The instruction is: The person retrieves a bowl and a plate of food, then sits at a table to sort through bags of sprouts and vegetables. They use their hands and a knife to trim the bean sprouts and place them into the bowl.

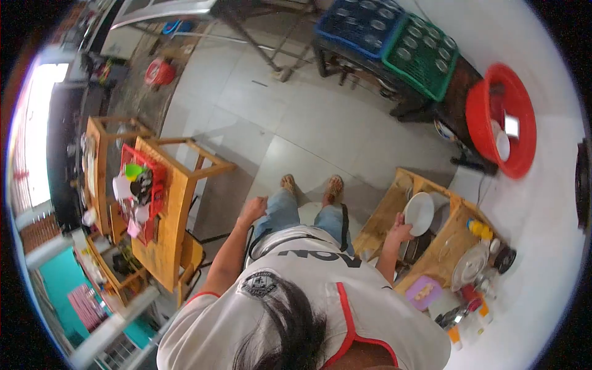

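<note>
My right hand (399, 229) is closed on the edge of a white plate (419, 214), which it holds up in front of a low wooden shelf unit (374, 227). Behind the plate, some pots or dishes sit in the shelf, partly covered by it. My left hand (253, 210) hangs beside my left thigh with its fingers curled in, and nothing shows in it. I am seated, my two feet in sandals on the tiled floor (296, 148).
A red basin (529, 111) holding dishes stands on a dark bench, beside green (425, 71) and blue crates (348, 28) of glasses. To my left, a wooden table (163, 259) bears a red basket (159, 191) of cups. A glass lid (470, 266) and purple board (424, 293) lie on the shelf top.
</note>
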